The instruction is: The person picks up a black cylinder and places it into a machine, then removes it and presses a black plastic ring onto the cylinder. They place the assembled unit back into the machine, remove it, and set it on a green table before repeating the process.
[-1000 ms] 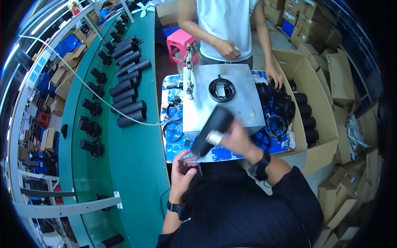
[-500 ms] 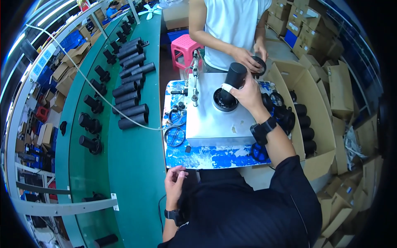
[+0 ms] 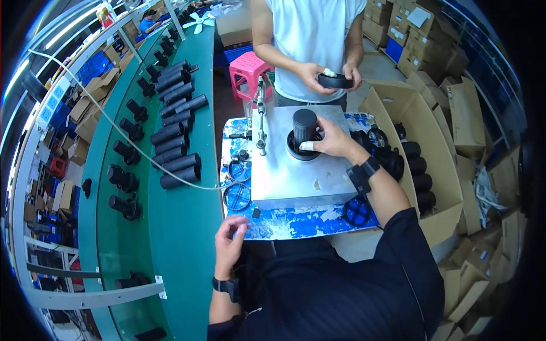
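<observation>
An upright black ribbed cylinder (image 3: 305,128) stands in a black round ring-shaped base (image 3: 294,149) on the metal box (image 3: 284,182). My right hand (image 3: 336,140) is closed around its lower part, with the thumb, wrapped in something white, at the near side and the fingers behind. Loosely curled, my left hand (image 3: 230,238) hangs at the near left corner of the blue worn table (image 3: 301,225); I see nothing in it. Across the box, a person in a white sleeveless top holds a black ring-shaped part (image 3: 335,81) in both hands.
A metal clamp fixture (image 3: 261,122) rises at the box's left. Black tubes (image 3: 182,177) lie on the green bench (image 3: 187,227); flanged black parts (image 3: 124,207) stand beyond them. A cardboard box (image 3: 449,207) with black parts is at right. A pink stool (image 3: 245,71) stands behind.
My right hand has come down with the black cylinder, which was tilted above the ring and now stands upright in it. The other person's hands have moved back with the ring-shaped part.
</observation>
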`<state>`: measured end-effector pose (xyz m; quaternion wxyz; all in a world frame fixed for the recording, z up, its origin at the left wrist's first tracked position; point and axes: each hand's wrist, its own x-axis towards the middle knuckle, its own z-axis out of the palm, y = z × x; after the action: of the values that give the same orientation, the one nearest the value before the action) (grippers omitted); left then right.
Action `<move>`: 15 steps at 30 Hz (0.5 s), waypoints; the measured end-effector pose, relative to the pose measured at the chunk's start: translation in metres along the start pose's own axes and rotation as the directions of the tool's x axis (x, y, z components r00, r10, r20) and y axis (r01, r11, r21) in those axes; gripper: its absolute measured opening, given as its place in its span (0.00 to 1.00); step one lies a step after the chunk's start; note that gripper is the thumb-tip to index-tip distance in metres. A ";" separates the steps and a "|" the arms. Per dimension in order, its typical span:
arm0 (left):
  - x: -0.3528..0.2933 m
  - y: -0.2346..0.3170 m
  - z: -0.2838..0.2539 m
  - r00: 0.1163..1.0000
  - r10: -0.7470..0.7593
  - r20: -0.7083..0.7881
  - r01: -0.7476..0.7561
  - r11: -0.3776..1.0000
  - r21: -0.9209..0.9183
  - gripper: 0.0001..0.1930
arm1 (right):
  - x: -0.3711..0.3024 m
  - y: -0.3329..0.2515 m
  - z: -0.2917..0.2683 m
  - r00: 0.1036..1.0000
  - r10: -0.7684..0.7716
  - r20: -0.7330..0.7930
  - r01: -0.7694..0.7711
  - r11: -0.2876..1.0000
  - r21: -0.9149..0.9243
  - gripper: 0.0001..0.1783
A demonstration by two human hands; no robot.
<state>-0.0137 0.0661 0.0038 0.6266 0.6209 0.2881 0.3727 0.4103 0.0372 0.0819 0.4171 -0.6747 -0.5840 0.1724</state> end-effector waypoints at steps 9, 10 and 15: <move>0.217 0.022 0.003 0.936 0.305 0.178 -0.352 0.773 0.528 0.07 | -0.008 -0.043 0.011 0.964 0.070 -0.257 -0.136 0.958 -0.251 0.47; 0.230 0.013 0.003 0.954 0.268 0.131 -0.296 0.794 0.531 0.08 | -0.007 -0.043 0.009 0.969 0.116 -0.216 -0.160 0.967 -0.199 0.48; 0.267 -0.019 0.007 0.963 0.214 0.164 -0.270 0.754 0.599 0.10 | -0.012 -0.029 0.010 0.971 0.056 -0.234 -0.106 0.973 -0.205 0.46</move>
<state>0.1424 0.2830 0.0128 0.3479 0.8383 0.2839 0.3091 0.3819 0.0288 0.0950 0.3977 -0.7548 -0.5196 0.0465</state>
